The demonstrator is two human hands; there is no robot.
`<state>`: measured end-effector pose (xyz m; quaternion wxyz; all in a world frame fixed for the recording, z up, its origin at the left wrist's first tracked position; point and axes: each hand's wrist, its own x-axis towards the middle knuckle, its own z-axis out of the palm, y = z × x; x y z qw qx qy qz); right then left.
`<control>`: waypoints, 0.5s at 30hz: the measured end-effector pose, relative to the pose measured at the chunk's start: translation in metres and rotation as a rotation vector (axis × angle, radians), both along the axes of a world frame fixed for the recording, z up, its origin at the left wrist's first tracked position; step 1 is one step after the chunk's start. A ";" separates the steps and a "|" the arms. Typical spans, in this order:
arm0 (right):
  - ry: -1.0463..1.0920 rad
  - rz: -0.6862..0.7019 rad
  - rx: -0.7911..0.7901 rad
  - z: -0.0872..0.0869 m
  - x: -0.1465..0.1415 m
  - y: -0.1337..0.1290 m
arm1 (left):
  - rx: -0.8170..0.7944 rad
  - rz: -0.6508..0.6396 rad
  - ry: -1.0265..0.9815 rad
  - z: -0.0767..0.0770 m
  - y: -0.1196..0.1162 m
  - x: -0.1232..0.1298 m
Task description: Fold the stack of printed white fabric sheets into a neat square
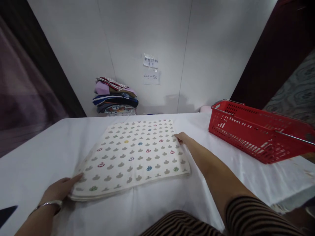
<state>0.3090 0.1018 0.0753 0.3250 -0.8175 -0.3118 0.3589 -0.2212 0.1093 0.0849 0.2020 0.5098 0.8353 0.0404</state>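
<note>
- The folded cloth (134,157), cream with rows of small grey and coloured shapes, lies flat on the white counter (36,147) in the middle of the frame.
- The left hand (60,190), bracelet at the wrist, rests at the cloth's lower left corner, fingers loosely together and touching the edge, not clearly pinching it.
- The right hand (183,137) reaches to the cloth's right edge near its upper corner; the fingertips seem tucked at or under the edge, though I cannot tell whether they grip it.
- By my judgement the work is at squaring or smoothing a fold; any next move would call for a firm hold on both edges.
- A red basket (258,131) sits at right, partly cut off.
- A stack of folded fabrics (115,96) stands by the wall; the paper notes (151,70) above are mostly unreadable.
</note>
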 end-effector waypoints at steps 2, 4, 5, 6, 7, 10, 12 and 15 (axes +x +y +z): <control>-0.027 -0.001 -0.020 -0.002 0.000 0.005 | -0.028 -0.002 -0.075 0.002 -0.001 0.001; -0.076 0.009 -0.030 -0.005 0.001 0.008 | -0.053 0.001 -0.120 0.003 0.000 0.001; -0.108 0.019 -0.030 -0.007 0.001 0.009 | -0.061 0.002 -0.124 0.002 0.000 0.000; -0.146 0.033 -0.027 -0.009 0.001 0.009 | -0.073 0.001 -0.125 0.002 0.001 0.000; -0.188 0.050 -0.022 -0.011 0.001 0.010 | -0.084 -0.003 -0.125 0.001 0.002 -0.001; -0.321 0.110 -0.016 -0.019 -0.001 0.010 | -0.075 -0.023 -0.109 -0.005 0.005 -0.006; -0.395 0.148 -0.028 -0.022 -0.001 0.010 | -0.053 -0.031 -0.120 -0.008 0.006 -0.008; -0.478 0.189 -0.057 -0.023 0.010 0.008 | -0.073 -0.031 -0.154 -0.008 0.005 -0.007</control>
